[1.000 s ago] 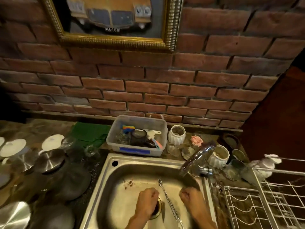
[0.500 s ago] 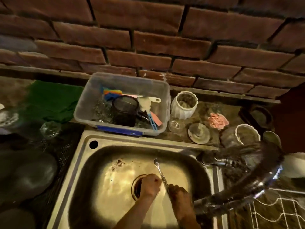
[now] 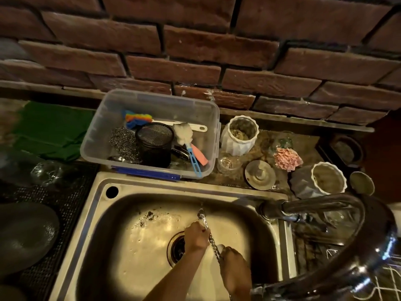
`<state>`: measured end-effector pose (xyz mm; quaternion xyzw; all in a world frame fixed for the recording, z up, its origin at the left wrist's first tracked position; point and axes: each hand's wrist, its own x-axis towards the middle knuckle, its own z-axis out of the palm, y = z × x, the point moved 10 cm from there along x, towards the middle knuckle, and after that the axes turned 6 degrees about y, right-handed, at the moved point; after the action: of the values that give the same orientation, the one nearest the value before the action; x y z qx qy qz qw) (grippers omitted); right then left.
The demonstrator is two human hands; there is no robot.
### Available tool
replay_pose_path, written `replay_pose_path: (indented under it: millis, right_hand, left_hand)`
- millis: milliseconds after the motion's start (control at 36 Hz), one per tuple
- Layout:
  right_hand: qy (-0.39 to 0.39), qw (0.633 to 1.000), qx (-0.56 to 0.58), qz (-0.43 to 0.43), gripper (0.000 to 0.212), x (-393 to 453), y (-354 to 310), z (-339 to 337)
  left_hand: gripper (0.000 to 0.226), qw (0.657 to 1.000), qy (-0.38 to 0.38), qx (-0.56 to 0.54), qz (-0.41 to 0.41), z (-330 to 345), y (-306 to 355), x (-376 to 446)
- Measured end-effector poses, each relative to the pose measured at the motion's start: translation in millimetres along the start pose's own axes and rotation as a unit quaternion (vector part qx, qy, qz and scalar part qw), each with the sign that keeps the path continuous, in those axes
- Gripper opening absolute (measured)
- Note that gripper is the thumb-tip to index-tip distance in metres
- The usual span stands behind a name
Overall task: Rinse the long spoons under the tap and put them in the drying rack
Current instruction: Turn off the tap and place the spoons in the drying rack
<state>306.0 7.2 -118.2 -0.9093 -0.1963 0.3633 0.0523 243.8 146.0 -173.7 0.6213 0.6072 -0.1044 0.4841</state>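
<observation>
Down in the steel sink [image 3: 91, 231], closest to me, my two hands meet over the drain [image 3: 178, 248]. My left hand [image 3: 196, 237] is closed around the upper part of a long spoon [image 3: 208, 233], and my right hand [image 3: 235, 268] is closed around its lower end, so the spoon runs slanted between them with its bowl pointing away from me, above the sink floor. Whether I hold one spoon or several I cannot tell. A few dark crumbs [image 3: 149, 216] lie on the wet sink floor to the left of the spoon tip. On my right the dark curved tap [image 3: 338, 253] arches across the corner, and a bit of white wire drying rack [image 3: 388, 281] shows at the bottom right edge, well apart from the spoon. On my left a dark mesh mat [image 3: 65, 196] covers the desk, with a dark round lid [image 3: 23, 235] on it. Behind the sink a clear plastic tub [image 3: 208, 118] sits on the desk, holding a black mesh cup [image 3: 155, 144], a steel scourer [image 3: 123, 142] and brushes. Right of the tub stand a white ribbed pot [image 3: 238, 137], a small glass jar [image 3: 227, 165], a round metal strainer [image 3: 260, 174], a pink crumpled thing [image 3: 287, 159] and a second white pot [image 3: 327, 179]. A green cloth [image 3: 52, 131] lies left of the tub. Farthest back rises a red brick wall [image 3: 195, 44].
</observation>
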Motion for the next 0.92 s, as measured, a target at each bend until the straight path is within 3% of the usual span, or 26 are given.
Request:
replay_pose_path:
  millis: [167,333,389,444,528,722,917]
  right_hand:
    - [-0.010,1.000,-0.008,0.010,0.028,-1.6,3.9,11.0]
    - [-0.011,0.997,0.056,0.045,0.022,-8.4,12.6,17.2]
    - [-0.010,0.996,0.081,0.031,0.031,-11.5,11.0,17.3]
    - [-0.019,0.998,0.064,0.019,0.018,-19.0,7.8,14.6]
    - [-0.007,0.999,0.038,0.017,0.027,-31.6,1.9,1.5]
    - [-0.005,0.999,0.031,-0.009,0.024,-64.9,-24.5,-27.5]
    - [-0.019,0.992,0.125,-0.019,0.010,-97.1,-38.6,-47.8]
  left_hand:
    - [0.012,0.999,-0.008,-0.014,-0.028,0.2,-6.9,-7.2]
    - [0.010,0.998,-0.015,-0.050,-0.035,-1.7,-8.9,-16.9]
    - [0.014,0.996,-0.021,-0.070,-0.044,-4.1,-9.6,-20.8]
    - [0.007,0.993,-0.020,-0.104,-0.060,-10.3,-8.9,-27.1]
    - [0.019,0.987,-0.001,-0.136,-0.083,-23.2,-6.4,-40.1]
    - [0.024,0.981,0.012,-0.188,-0.049,-58.2,3.7,-69.4]
    - [0.033,0.975,-0.007,-0.223,-0.018,-93.8,16.1,-96.7]
